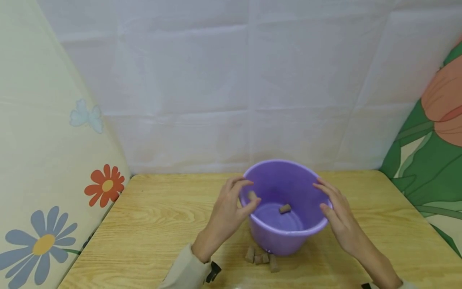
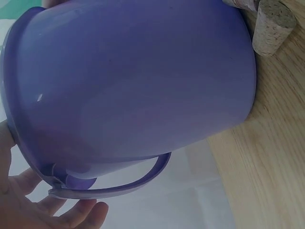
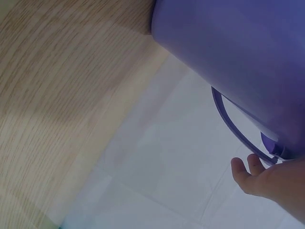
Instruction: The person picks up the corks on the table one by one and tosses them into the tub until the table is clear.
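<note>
A purple plastic bucket (image 1: 285, 241) stands on the wooden table, its mouth facing up toward the head camera. One brown cork (image 1: 284, 208) lies on the bucket's floor. My left hand (image 1: 227, 204) grips the rim on the left, with thumb and forefinger reaching over its edge. Between them shows a blurred tan bit, and I cannot tell if it is a cork or a fingertip. On the opposite side my right hand (image 1: 341, 220) holds the rim, fingertips over the inner edge. The bucket's handle (image 2: 119, 190) hangs along the far side, near the left fingers.
Several loose corks (image 1: 274, 263) lie on the table (image 1: 173, 233) right against the near foot of the bucket. A white creased sheet (image 1: 198, 80) hangs behind the table. Flower-printed panels (image 1: 43, 160) flank it on both sides.
</note>
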`<state>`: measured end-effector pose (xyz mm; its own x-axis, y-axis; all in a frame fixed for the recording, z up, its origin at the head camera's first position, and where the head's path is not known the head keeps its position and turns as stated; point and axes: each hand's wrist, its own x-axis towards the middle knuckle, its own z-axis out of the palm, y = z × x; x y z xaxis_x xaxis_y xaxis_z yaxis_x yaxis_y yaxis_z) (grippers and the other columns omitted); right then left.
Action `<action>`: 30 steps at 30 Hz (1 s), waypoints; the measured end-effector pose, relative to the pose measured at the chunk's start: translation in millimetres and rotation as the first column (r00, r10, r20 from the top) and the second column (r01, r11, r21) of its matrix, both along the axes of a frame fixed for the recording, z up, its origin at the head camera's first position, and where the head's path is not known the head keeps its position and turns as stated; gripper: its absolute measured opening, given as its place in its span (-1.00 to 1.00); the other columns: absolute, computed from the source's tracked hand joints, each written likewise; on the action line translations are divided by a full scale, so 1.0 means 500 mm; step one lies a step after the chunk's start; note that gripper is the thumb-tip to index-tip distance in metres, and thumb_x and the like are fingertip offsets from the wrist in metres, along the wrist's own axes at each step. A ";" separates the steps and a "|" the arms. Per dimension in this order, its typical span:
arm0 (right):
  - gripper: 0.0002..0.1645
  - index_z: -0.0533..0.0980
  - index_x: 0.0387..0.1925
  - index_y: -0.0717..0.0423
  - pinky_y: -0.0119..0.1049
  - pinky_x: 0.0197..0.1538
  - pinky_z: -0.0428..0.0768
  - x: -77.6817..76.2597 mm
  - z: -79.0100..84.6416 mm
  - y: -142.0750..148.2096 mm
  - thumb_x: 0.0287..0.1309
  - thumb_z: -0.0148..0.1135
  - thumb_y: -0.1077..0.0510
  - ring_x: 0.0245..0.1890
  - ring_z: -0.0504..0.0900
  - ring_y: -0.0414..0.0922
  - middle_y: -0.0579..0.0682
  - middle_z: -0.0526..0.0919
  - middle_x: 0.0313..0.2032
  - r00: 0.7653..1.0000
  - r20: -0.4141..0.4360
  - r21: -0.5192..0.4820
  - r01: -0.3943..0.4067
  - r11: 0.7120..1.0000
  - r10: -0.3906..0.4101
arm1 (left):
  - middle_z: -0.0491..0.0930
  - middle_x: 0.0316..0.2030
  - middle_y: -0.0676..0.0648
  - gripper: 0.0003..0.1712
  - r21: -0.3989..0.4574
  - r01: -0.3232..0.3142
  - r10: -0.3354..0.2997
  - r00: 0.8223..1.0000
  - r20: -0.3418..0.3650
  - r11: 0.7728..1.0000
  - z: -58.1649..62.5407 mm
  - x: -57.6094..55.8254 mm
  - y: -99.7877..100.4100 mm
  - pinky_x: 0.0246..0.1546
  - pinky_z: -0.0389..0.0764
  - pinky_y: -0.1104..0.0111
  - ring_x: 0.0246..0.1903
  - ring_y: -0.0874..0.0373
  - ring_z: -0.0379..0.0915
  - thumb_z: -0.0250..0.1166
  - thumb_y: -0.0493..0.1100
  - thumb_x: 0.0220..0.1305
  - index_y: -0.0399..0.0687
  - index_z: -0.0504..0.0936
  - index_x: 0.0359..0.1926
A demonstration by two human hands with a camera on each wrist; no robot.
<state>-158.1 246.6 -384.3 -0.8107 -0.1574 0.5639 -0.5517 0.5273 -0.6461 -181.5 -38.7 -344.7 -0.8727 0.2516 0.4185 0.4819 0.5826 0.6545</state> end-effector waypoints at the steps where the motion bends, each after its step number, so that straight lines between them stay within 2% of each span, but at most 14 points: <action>1: -0.43 0.32 0.38 0.11 -0.61 0.37 -0.10 0.000 0.000 0.000 0.37 -0.12 0.37 0.44 0.02 -0.45 0.20 0.22 0.45 1.000 -0.002 0.001 0.000 1.000 0.000 | 0.44 0.25 -0.14 -0.51 0.000 0.000 0.000 1.000 -0.002 1.000 0.000 0.000 0.000 0.18 0.57 0.06 0.24 -0.04 0.39 0.38 -0.01 0.23 -0.05 0.57 0.13; 13: -0.44 0.34 0.36 0.12 -0.59 0.37 -0.09 0.001 0.002 -0.002 0.35 -0.10 0.36 0.45 0.05 -0.41 0.17 0.24 0.44 1.000 -0.003 -0.016 0.004 1.000 -0.004 | 0.43 0.26 -0.13 -0.54 0.001 -0.006 0.006 1.000 -0.003 1.000 -0.002 0.003 0.000 0.18 0.56 0.02 0.26 -0.05 0.37 0.37 -0.01 0.25 -0.04 0.57 0.13; 18: -0.43 0.34 0.36 0.12 -0.59 0.37 -0.09 0.000 0.001 -0.001 0.35 -0.10 0.37 0.43 0.04 -0.44 0.18 0.24 0.44 1.000 -0.007 -0.015 0.004 1.000 -0.004 | 0.48 0.23 -0.12 -0.54 -0.047 -0.027 0.023 0.996 -0.090 0.999 -0.009 -0.001 0.000 0.21 0.52 0.01 0.24 -0.04 0.40 0.32 0.03 0.29 -0.05 0.57 0.13; 23: -0.42 0.35 0.36 0.11 -0.61 0.37 -0.07 0.000 0.000 -0.001 0.34 -0.10 0.38 0.44 0.04 -0.45 0.19 0.25 0.43 1.000 -0.016 -0.013 0.005 1.000 -0.005 | 0.53 0.21 -0.14 -0.54 -0.092 -0.058 0.039 0.979 -0.198 0.994 -0.021 -0.005 -0.007 0.20 0.52 0.03 0.20 -0.02 0.46 0.22 0.07 0.37 -0.09 0.56 0.15; 25: -0.42 0.34 0.36 0.11 -0.61 0.37 -0.08 0.000 0.000 0.000 0.34 -0.10 0.38 0.44 0.04 -0.45 0.18 0.25 0.44 1.000 -0.017 -0.010 0.003 1.000 -0.003 | 0.54 0.20 -0.13 -0.57 -0.082 -0.070 0.051 0.976 -0.211 0.994 -0.025 -0.005 -0.013 0.16 0.55 0.04 0.14 0.01 0.50 0.18 0.04 0.41 -0.08 0.56 0.16; 30: -0.42 0.34 0.36 0.11 -0.62 0.36 -0.08 -0.001 -0.001 0.001 0.34 -0.10 0.38 0.44 0.04 -0.46 0.17 0.25 0.44 1.000 -0.023 0.001 0.002 1.000 -0.002 | 0.56 0.19 -0.08 -0.61 -0.064 -0.125 0.109 0.971 -0.210 0.990 -0.036 -0.003 -0.036 0.18 0.54 0.02 0.16 0.02 0.50 0.10 0.02 0.47 -0.03 0.59 0.16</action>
